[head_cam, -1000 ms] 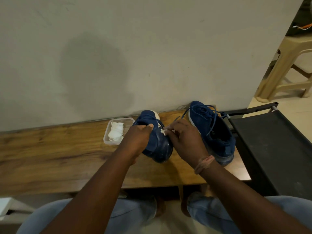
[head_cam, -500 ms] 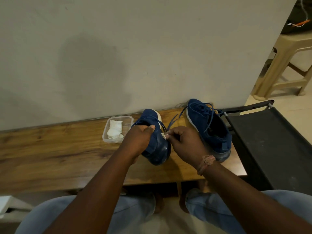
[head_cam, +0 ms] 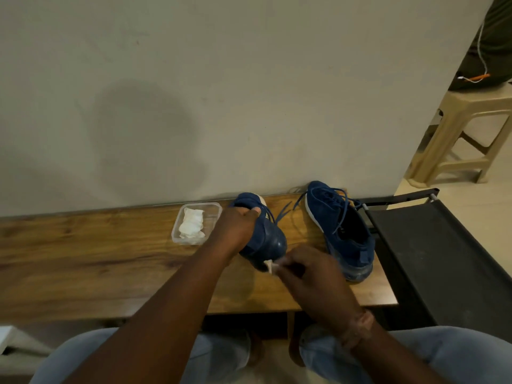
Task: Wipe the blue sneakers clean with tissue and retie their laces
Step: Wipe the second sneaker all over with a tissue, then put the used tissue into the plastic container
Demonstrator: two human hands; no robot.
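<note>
While left hand (head_cam: 238,227) grips tilted sneaker (head_cam: 266,236) near its laces on wooden bench (head_cam: 83,259), right hand (head_cam: 307,273) pinches small tissue scrap (head_cam: 269,266) at heel end. Second sneaker (head_cam: 340,231) stands just beside, laces loose, untied. Risks: scrap looks tiny, may shred or slip from pinch; tilted shoe could roll if grip eases; trailing laces may snag. Clear plastic tub (head_cam: 214,210) beside held shoe holds 1 wad of white tissue (head_cam: 192,223).
</note>
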